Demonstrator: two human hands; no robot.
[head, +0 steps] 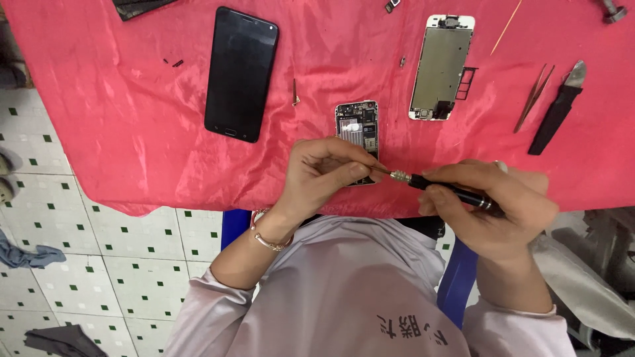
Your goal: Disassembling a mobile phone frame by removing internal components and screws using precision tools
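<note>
My right hand [493,205] grips the black handle of a small screwdriver [444,188], which lies almost level and points left. My left hand [321,173], with a bracelet at the wrist, has its fingertips pinched around the screwdriver's metal tip. That hand covers the near end of an opened phone body [358,125], whose circuit board and metal shield show. Both hands are at the near edge of the red cloth [119,119] that covers the table.
On the cloth lie a black smartphone [240,73] at the left, a detached screen assembly [441,66], a black card tray [466,82], tweezers [534,98], a black-handled prying tool [559,109], a thin orange stick [506,26] and small loose parts [296,92]. Tiled floor [99,264] lies to the left.
</note>
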